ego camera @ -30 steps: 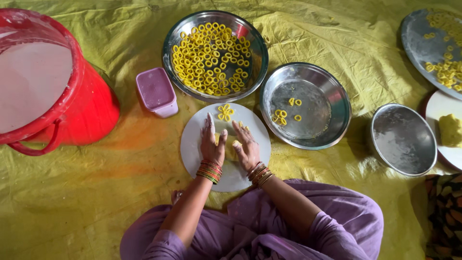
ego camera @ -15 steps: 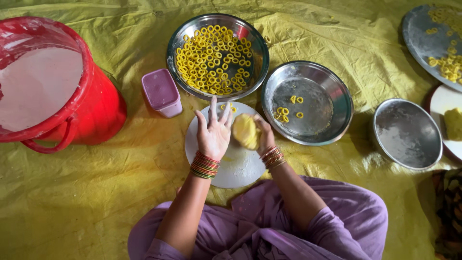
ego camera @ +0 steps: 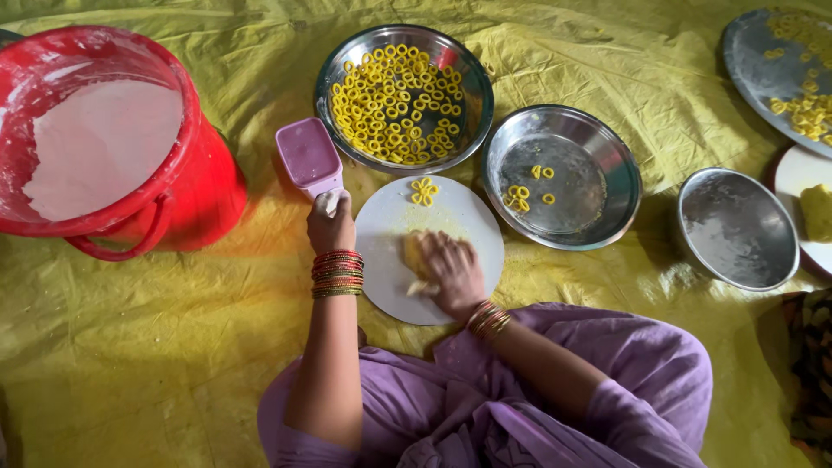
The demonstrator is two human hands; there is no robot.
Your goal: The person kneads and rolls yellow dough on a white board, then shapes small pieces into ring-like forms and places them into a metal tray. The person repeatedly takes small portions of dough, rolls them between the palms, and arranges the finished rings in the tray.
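**Hidden and cut off**

The right hand covers most of the dough; whether its fingers close on it cannot be told. The left hand hides its fingertips at the box. Far from both hands, the bucket, the tray and the plate run off the edges.

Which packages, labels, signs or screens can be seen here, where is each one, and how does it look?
No labels, signs or screens are visible; only two containers.
Small pink box: rectangular, pink lid, left of the white round board, by the left hand.
Red bucket: round, at far left, holding white powder.
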